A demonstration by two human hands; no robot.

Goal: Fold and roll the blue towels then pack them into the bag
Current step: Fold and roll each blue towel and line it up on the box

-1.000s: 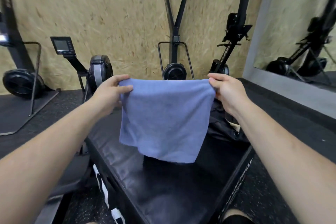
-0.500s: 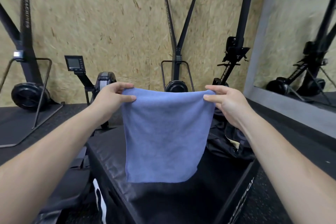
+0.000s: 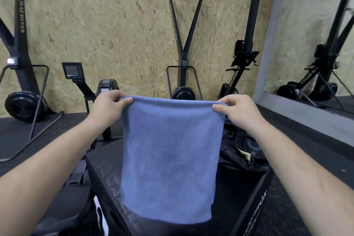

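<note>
Blue towel point(image 3: 170, 159), hanging over the black box point(image 3: 107, 174), top corners pinched by my left hand point(image 3: 107, 107) and right hand point(image 3: 239, 113): folding step; next, I judge, lay flat, roll.

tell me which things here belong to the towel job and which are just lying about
For the job: blue terry towel, pinched at its top corners by left hand and right hand; black fabric bag behind it; black padded box below.

Just lying about: black rowing machine by the chipboard wall; wall mirror on the right.
</note>
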